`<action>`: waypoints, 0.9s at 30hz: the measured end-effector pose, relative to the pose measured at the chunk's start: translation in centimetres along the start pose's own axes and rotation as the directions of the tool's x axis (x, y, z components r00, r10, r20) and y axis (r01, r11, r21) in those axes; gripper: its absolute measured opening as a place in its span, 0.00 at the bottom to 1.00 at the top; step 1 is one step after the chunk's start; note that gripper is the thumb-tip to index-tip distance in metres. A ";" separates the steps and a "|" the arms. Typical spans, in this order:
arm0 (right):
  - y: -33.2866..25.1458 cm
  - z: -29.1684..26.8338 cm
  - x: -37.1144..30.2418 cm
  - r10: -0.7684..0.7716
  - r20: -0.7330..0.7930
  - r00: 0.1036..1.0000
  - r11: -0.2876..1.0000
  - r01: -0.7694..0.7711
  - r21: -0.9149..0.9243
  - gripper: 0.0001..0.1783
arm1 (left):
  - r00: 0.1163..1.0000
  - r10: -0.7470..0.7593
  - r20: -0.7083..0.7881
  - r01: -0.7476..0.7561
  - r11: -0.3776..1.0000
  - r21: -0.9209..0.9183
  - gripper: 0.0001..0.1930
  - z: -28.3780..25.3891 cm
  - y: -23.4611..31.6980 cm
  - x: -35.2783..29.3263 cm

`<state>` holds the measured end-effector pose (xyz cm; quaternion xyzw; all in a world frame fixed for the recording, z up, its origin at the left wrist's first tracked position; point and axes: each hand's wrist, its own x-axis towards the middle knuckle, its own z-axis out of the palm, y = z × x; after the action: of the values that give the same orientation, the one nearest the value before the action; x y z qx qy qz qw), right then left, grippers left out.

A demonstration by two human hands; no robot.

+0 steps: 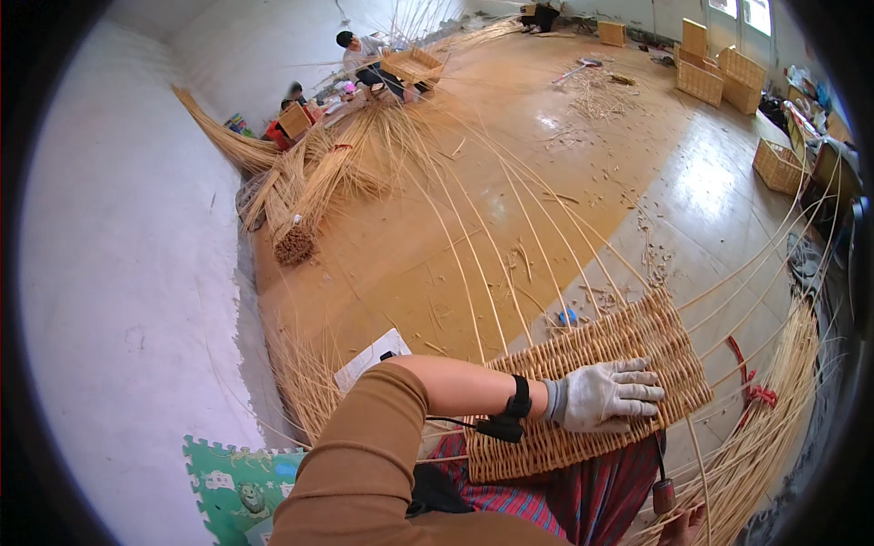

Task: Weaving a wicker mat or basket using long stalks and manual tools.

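Note:
A rectangular woven wicker panel point(537, 364) lies across my lap, with long loose rods point(473, 264) fanning out from its far and right edges. My left hand point(596, 398), in a whitish work glove, rests flat on the panel, its fingers stretched out. At the lower edge shows part of my bare right hand point(683, 528), fingers closed at a wicker rod point(699, 469) that runs down from the panel's near right corner. Beside it, a tool with a wooden handle point(664, 497) and a thin dark metal shaft hangs at the panel's near edge.
A big bundle of rods point(760, 428) with a red tie point(760, 394) lies on the right. More bundles point(314, 182) sit by the left wall. Offcuts litter the floor. Two people work at the far left; finished baskets point(719, 77) stand far right. A green foam mat point(237, 487) is near left.

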<state>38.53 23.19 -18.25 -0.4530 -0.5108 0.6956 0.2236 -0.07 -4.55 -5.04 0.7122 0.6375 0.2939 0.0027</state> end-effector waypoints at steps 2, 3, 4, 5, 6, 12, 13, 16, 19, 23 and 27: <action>-0.9 0.0 -1.2 -0.030 -0.015 0.999 0.999 0.030 -0.018 0.13 | 1.000 -0.002 0.002 0.002 1.000 -0.005 0.27 -0.2 0.1 0.0; -1.1 0.2 -1.6 -0.040 -0.017 0.999 0.999 0.039 -0.030 0.14 | 1.000 0.002 0.001 -0.002 1.000 -0.002 0.27 -0.2 0.1 0.1; -1.5 0.2 -1.9 -0.051 -0.019 0.998 0.998 0.051 -0.037 0.15 | 1.000 -0.002 0.006 0.002 1.000 -0.005 0.27 -0.3 0.2 0.1; -1.7 0.3 -2.3 -0.061 -0.022 0.998 0.997 0.060 -0.038 0.16 | 1.000 0.002 0.004 -0.002 1.000 -0.012 0.27 -0.4 0.1 0.0; -1.9 0.4 -2.5 -0.072 -0.018 0.997 0.996 0.071 -0.048 0.17 | 1.000 0.009 -0.002 -0.009 1.000 -0.006 0.27 -0.4 0.2 0.0; -3.1 -0.3 -3.8 -0.147 -0.013 0.989 0.985 0.145 -0.089 0.22 | 0.999 0.028 -0.022 -0.028 0.999 0.017 0.27 -0.4 -0.1 0.1; -3.2 -0.6 -3.8 -0.158 -0.008 0.987 0.983 0.157 -0.090 0.23 | 1.000 0.023 -0.021 -0.023 1.000 0.001 0.26 -0.3 0.0 0.2; -3.7 -0.9 -4.0 -0.184 0.008 0.983 0.979 0.184 -0.093 0.25 | 1.000 0.015 -0.021 -0.015 1.000 -0.010 0.26 -0.4 0.1 0.2; -4.5 0.0 -5.0 -0.201 0.018 0.979 0.975 0.202 -0.096 0.28 | 1.000 0.004 -0.002 -0.004 1.000 -0.018 0.25 -0.5 0.1 0.2; -5.6 2.3 -7.9 -0.149 -0.010 0.989 0.989 0.149 0.018 0.23 | 0.999 0.021 -0.026 -0.021 1.000 -0.008 0.24 -0.3 0.1 0.2; -7.1 4.3 -10.2 -0.233 -0.072 0.970 0.972 0.231 -0.034 0.13 | 0.999 0.012 -0.030 -0.013 1.000 -0.013 0.24 -0.2 0.1 0.2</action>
<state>38.79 15.80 -7.40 -0.4191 -0.5601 0.6406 0.3167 -0.05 -4.43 -4.74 0.7116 0.6310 0.3088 -0.0038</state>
